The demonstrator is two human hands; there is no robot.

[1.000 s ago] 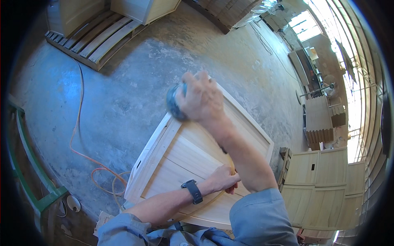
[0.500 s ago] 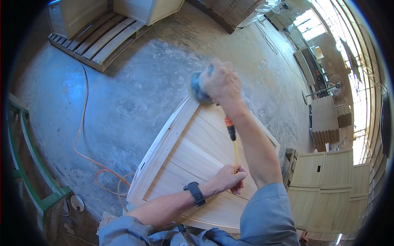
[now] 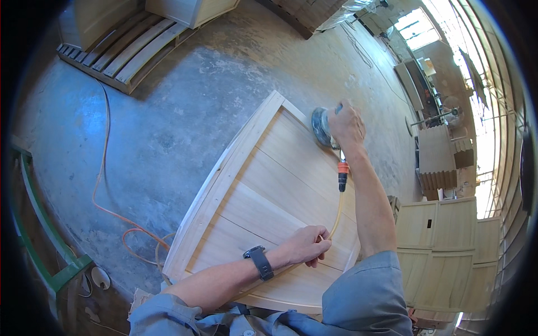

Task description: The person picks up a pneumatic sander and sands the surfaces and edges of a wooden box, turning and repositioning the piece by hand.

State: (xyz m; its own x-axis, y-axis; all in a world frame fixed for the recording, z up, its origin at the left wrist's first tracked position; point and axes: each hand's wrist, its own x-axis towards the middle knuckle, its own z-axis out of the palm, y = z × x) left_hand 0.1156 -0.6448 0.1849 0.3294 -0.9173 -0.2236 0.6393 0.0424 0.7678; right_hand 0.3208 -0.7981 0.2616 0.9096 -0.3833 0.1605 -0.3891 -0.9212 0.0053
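The right hand [image 3: 348, 127] is gripping the sander [image 3: 320, 126], palm and fingers wrapping its top. The left hand [image 3: 307, 245] is clasping the yellow hose [image 3: 338, 215] — a light hold, by the look of it. Between the 2 hands, the hose is bowing gently up to the coupling [image 3: 343, 175] under the right wrist.

The sander is sitting over the right rail [image 3: 295, 113] of the panel [image 3: 274, 179], below the top corner. Its pad is partly hiding, so I cannot tell whether it is lying flat. Good sanding is probably calling for a level pad, even pressure and smooth strokes along the rail's grain; tipping would be risking a rounded edge or a gouge.

The left hand is usefully holding the hose, though leaving slack for the reach seems wise. Farther out, the panel is lying across in front of the person, and an orange line [image 3: 103, 162] is trailing over the floor [image 3: 185, 106] — a possible snag to be minding.
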